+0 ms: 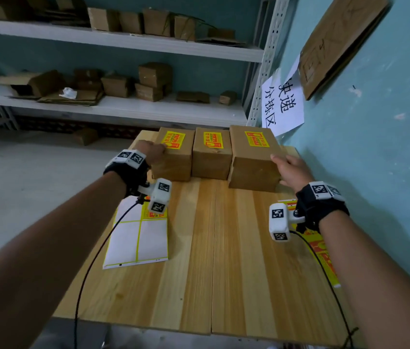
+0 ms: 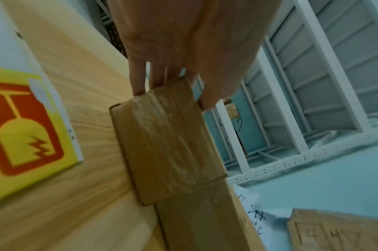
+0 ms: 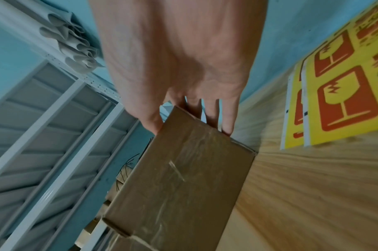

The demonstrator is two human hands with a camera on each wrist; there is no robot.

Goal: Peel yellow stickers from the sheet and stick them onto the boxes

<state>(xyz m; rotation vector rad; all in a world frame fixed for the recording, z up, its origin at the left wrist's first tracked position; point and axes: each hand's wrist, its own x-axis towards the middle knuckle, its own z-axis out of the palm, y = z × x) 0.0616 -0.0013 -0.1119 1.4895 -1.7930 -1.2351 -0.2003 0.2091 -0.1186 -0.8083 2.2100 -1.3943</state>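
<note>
Three cardboard boxes in a row at the far end of the wooden worktop (image 1: 199, 248), each w/ a yellow sticker on top. Both hands reach out to the ends of the row, well apart, the whole row between them.

Left hand (image 1: 152, 152) sits on the outer side of the left box (image 1: 173, 159); fingers (image 2: 138, 79) straight down the side, thumb lying over the top edge, just beside that box's sticker (image 1: 173, 139). Fingers flat against the cardboard, not curled round it.

Right hand (image 1: 290, 170) lies against the outer side of the right box (image 1: 254, 162), fingers (image 3: 227, 117) straight along the side, thumb at the top edge. This box's sticker (image 1: 256, 139) is on top, away from the hand. Can't tell if either hand is pressing or just touching.

Middle box (image 1: 212, 157) touches both neighbours; its sticker (image 1: 213, 140) on top, no hand on it.

Below the left wrist: sticker sheet (image 1: 137, 235), mostly bare white backing w/ yellow grid lines, one sticker showing at its far corner. Under the right wrist: second sheet (image 1: 319, 250), yellow stickers on it, near the wall-side worktop edge.
</note>
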